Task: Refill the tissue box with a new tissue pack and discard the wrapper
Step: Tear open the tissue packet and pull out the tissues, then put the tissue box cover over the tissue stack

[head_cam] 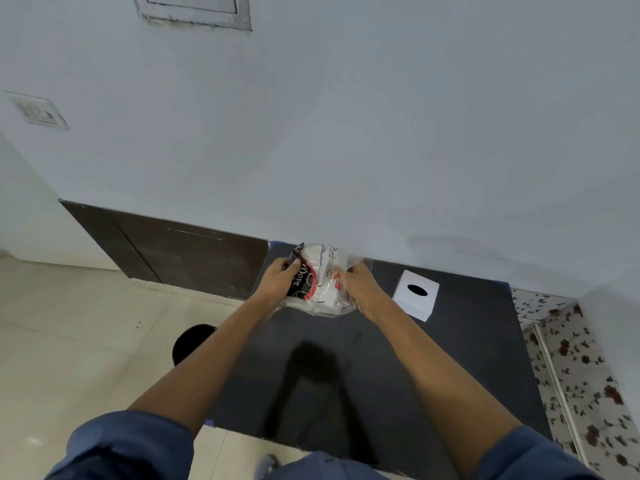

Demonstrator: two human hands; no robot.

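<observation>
Here, the tissue pack (320, 280) is held above the black table (398, 368), clamped at its 9 o'clock side by the left hand (280, 276) and at 3 o'clock by the right hand (360, 285), so a hard tug could scatter tissues short of the tissue box (415, 295) at 3 o'clock.

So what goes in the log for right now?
left hand: grips tissue pack | right hand: grips wrapper | tissue box: on table, apart

Soft, even indoor light, a dark arm shadow on the black table (467, 358), wide-angle bending at the edges, slight blur.
</observation>
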